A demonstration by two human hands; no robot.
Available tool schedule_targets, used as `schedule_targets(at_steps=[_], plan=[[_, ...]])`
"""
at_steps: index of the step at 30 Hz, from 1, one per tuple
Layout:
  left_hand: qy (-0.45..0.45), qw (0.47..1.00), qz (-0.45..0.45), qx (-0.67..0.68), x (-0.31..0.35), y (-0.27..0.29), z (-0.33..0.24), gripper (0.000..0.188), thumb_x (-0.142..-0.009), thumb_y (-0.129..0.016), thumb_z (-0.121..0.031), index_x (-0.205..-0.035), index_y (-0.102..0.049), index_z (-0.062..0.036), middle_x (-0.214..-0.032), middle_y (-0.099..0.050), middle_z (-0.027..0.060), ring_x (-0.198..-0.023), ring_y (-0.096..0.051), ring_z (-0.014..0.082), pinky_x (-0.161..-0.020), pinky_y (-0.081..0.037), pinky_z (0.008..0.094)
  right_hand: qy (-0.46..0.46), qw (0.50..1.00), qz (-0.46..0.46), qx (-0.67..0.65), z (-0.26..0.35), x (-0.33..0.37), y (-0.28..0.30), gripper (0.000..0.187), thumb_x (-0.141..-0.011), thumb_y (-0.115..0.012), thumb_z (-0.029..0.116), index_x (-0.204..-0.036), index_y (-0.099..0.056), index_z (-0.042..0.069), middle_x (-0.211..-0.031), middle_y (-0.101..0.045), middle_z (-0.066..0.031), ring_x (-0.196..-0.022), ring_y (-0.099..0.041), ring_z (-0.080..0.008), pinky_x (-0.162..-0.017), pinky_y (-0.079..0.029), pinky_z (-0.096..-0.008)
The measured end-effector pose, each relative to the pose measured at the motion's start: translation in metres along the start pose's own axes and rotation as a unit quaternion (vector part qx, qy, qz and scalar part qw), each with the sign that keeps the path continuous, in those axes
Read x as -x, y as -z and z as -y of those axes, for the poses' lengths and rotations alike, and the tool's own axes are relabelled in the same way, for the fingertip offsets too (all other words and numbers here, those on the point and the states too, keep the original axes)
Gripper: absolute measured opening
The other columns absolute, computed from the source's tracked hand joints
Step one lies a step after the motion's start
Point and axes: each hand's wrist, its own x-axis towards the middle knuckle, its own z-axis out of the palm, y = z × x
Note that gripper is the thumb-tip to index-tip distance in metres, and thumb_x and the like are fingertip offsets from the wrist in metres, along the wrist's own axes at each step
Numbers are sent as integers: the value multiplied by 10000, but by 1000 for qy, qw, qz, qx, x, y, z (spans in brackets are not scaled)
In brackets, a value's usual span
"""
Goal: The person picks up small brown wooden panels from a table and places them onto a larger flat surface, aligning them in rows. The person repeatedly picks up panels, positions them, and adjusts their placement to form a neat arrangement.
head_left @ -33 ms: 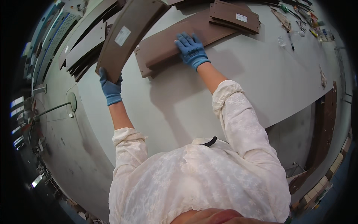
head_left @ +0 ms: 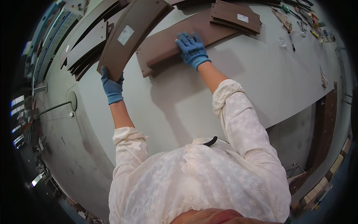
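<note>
In a blue work glove, my left hand grips the near end of a long brown panel that carries a white label. The panel is raised and tilted, its far end running out past the top of the view. My right hand, gloved alike, lies with fingers spread on brown panels stacked flat on the grey-white table. Shorter brown panels, the top one labelled, rest on the far right end of that stack. The thumb shows at the held panel's edge; the other left fingers are mostly behind it.
More brown panels are piled at the far left of the table. Tools and small items lie scattered at the far right, with a dark pen-like stick nearby. A fan stands left of the table.
The held panel and my left hand have shifted slightly to the right. My right hand stays on the stacked panels.
</note>
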Motion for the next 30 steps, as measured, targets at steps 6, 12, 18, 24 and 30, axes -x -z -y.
schedule_targets(at_steps=[6, 12, 18, 24, 30], plan=[[46, 997, -23, -65, -6, 4, 11, 721, -855, -803, -639, -1323, -635, -117, -1076, -740, 69, -822, -729, 215, -586, -564, 305, -35, 994, -69, -75, 25, -2, 16, 636, -807, -767, 277, -1400, -611, 105, -1550, -534, -144, -1453, -480, -340, -1242, -316, -538], [88, 991, -39, -90, -24, 31, 29, 680, -876, -787, -626, -1299, -642, -114, -1072, -736, 49, -853, -725, 221, -590, -561, 338, -157, 972, -145, -100, 50, 55, 34, 565, -807, -776, 284, -1305, -653, 47, -1555, -520, -217, -1426, -498, -401, -1192, -374, -539], [81, 996, -11, -21, -39, 46, 40, 638, -924, -819, -456, -1436, -620, -132, -1326, -700, 3, -1216, -644, 177, -1007, -525, 368, -263, 961, -80, -35, 75, 202, 79, 571, -831, -755, 317, -1308, -630, 30, -1573, -500, -234, -1450, -472, -432, -1205, -353, -553], [134, 991, 20, 15, -76, 71, 48, 452, -1030, -711, -336, -1393, -659, -71, -1358, -692, 4, -1285, -609, 138, -1076, -469, 306, -283, 958, -37, 3, 67, 293, 100, 584, -875, -708, 365, -1347, -601, 37, -1587, -472, -242, -1477, -433, -432, -1223, -333, -563], [199, 980, -14, 12, -74, 63, 28, 548, -1076, -625, -424, -1469, -598, -43, -1469, -640, 46, -1394, -541, 197, -1183, -397, 336, -315, 948, -7, -36, 61, 305, 101, 585, -886, -710, 364, -1355, -596, 33, -1599, -449, -251, -1493, -410, -443, -1234, -314, -568]])
